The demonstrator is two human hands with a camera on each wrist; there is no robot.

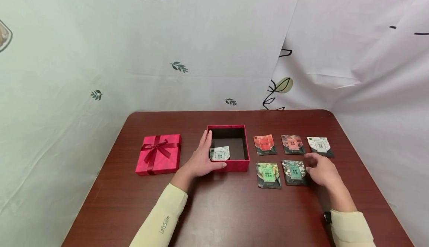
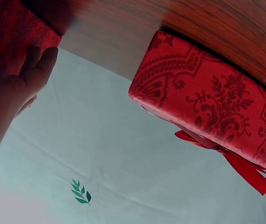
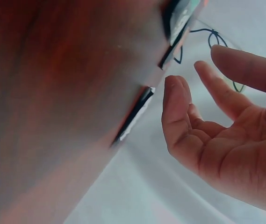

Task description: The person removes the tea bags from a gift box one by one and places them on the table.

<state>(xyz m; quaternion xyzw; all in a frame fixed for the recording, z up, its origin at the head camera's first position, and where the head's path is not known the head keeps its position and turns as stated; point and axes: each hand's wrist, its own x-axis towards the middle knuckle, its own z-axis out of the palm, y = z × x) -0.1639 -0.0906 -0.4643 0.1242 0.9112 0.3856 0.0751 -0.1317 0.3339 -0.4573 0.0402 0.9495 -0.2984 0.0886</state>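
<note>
An open red box (image 1: 246,146) stands mid-table with a white-green packet (image 1: 219,153) lying inside. My left hand (image 1: 202,159) rests against its left wall, fingers straight along the side and thumb along the front wall; the left wrist view shows those fingers (image 2: 39,60) against the red wall (image 2: 6,32). My right hand (image 1: 316,167) hovers with relaxed fingers just right of a dark green packet (image 1: 295,172) and holds nothing. The right wrist view shows its empty palm (image 3: 207,121) beside a packet's edge (image 3: 135,114).
Right of the box lie a green packet (image 1: 268,175), an orange-red one (image 1: 264,144), a pink one (image 1: 292,144) and a white one (image 1: 320,146). The red lid with a ribbon bow (image 1: 158,154) sits left of the box. Cloth backdrops surround the brown table (image 1: 234,209).
</note>
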